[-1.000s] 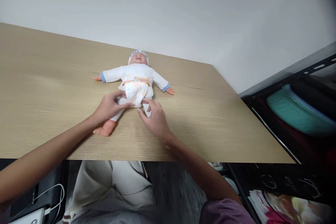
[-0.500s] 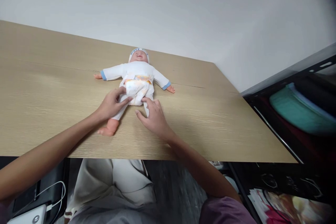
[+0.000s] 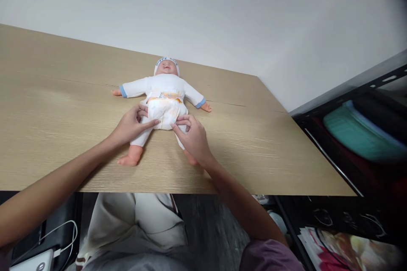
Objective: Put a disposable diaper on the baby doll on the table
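A baby doll (image 3: 164, 82) in a white outfit with blue cuffs and a printed cap lies on its back on the table, arms spread. Around its hips sits a white diaper (image 3: 163, 112) with an orange patterned waistband. My left hand (image 3: 132, 123) is at one leg edge of the diaper, thumb on its front and fingers bent at its side. At the other leg edge, my right hand (image 3: 192, 133) pinches the diaper between thumb and fingers. Part of the doll's leg is hidden behind my right hand.
The wooden table (image 3: 79, 135) meets a white wall behind. To the right is a black rack (image 3: 337, 178) with a teal item (image 3: 359, 133). Below the table edge, a white power bank (image 3: 34, 261) with a cable lies at left.
My right hand has closed from a loose spread onto the diaper's leg edge. The diaper front looks flatter and wider, and a foot now shows beside my right wrist.
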{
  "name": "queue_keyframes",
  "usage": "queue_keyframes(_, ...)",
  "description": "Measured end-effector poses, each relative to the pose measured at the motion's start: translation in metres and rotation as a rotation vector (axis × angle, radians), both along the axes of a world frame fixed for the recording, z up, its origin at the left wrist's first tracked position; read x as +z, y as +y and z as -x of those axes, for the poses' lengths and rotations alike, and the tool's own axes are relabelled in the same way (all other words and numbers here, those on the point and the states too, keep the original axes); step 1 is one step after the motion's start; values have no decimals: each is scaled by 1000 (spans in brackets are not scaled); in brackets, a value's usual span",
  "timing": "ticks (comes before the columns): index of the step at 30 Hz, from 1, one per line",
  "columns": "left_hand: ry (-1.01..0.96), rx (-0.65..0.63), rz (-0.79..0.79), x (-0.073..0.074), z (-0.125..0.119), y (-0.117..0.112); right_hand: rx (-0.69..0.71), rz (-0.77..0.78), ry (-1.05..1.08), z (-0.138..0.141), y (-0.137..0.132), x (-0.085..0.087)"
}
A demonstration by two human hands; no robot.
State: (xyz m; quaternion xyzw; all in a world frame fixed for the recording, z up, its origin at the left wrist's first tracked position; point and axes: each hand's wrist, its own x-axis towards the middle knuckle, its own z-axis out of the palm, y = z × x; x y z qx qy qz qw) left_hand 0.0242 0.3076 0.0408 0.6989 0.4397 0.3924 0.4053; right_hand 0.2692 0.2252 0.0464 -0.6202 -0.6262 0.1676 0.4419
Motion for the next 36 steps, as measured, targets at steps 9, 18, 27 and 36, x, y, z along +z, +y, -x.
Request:
queue_keyframes(9, 33, -40, 142, 13, 3, -1, -30, 33, 20, 2, -3, 4)
queue_keyframes(18, 203, -97, 56, 19, 6, -5, 55, 69, -40, -4, 1, 5)
queue_keyframes(27, -9, -164, 343, 24, 3, 4, 54, 38, -90, 5, 10, -5)
queue_keyframes(36, -205, -106, 421, 22, -1, -2, 56, 83, 153, 2, 10, -9)
